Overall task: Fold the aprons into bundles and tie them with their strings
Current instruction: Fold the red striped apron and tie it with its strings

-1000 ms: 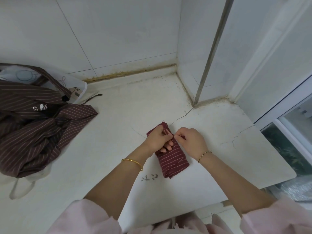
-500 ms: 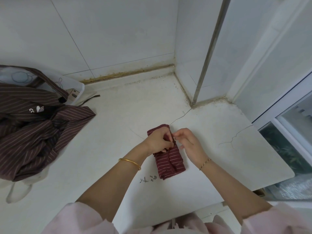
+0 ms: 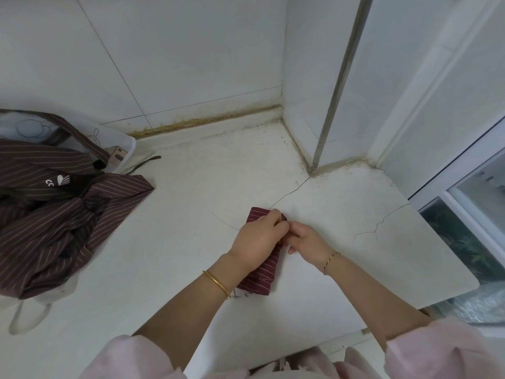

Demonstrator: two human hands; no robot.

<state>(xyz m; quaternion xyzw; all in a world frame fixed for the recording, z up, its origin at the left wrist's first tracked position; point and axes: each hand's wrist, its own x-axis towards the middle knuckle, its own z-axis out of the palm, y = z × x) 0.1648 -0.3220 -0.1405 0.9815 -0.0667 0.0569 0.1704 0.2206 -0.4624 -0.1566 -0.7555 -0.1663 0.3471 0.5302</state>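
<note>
Fingers (image 3: 274, 219) of left hand (image 3: 257, 242) curled, pinching the far end of the red striped apron bundle (image 3: 259, 277). Right hand (image 3: 307, 242) also curled, pinching the same spot, fingertips touching the left's. String too small to tell. Bundle lies on the white counter (image 3: 177, 242), partly under the left wrist. Heap of brown striped aprons (image 3: 54, 222) well apart at left, draped over a white tub (image 3: 121, 139).
</note>
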